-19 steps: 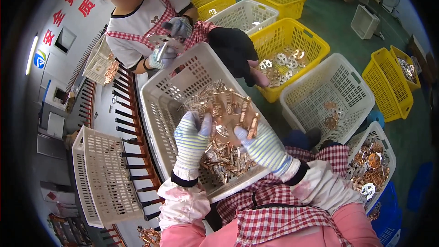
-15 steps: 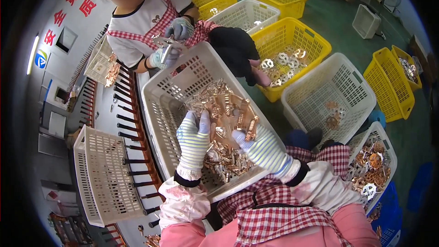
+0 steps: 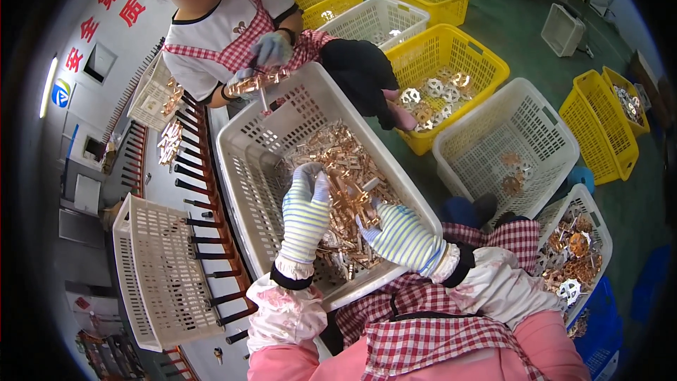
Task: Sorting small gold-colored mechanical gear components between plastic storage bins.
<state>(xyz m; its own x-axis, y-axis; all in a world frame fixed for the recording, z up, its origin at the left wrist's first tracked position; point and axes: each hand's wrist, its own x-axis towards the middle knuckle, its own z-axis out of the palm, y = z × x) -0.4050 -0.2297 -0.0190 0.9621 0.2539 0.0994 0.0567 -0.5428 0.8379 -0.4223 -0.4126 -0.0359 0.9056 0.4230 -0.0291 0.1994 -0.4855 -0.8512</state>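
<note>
Gloved in striped knit, my left hand [image 3: 306, 208] and my right hand [image 3: 405, 236] are over a large white plastic basket [image 3: 233, 152]. A copper-coloured metal part [image 3: 352, 203] with an uneven outline lies between them. The fingers of both hands are closed at its edges; its exact shape blends into the pieces behind it. Beneath, the basket holds a heap of small copper-coloured metal pieces [image 3: 335, 144]. Across the basket, a person in a checked apron holds a copper-coloured metal part [image 3: 259, 83] over its far end.
Left of the basket runs a rack with a row of black-gripped handles [image 3: 211, 245], beside a white crate [image 3: 166, 275]. To the right stand a yellow basket [image 3: 486, 67] with silvery discs, a white basket [image 3: 451, 144] with a few copper discs, and another white basket [image 3: 603, 229] of mixed parts.
My left hand has shifted slightly up and right, my right hand slightly left. The part between them has tilted. The other person's part has turned, now showing its copper-coloured side.
</note>
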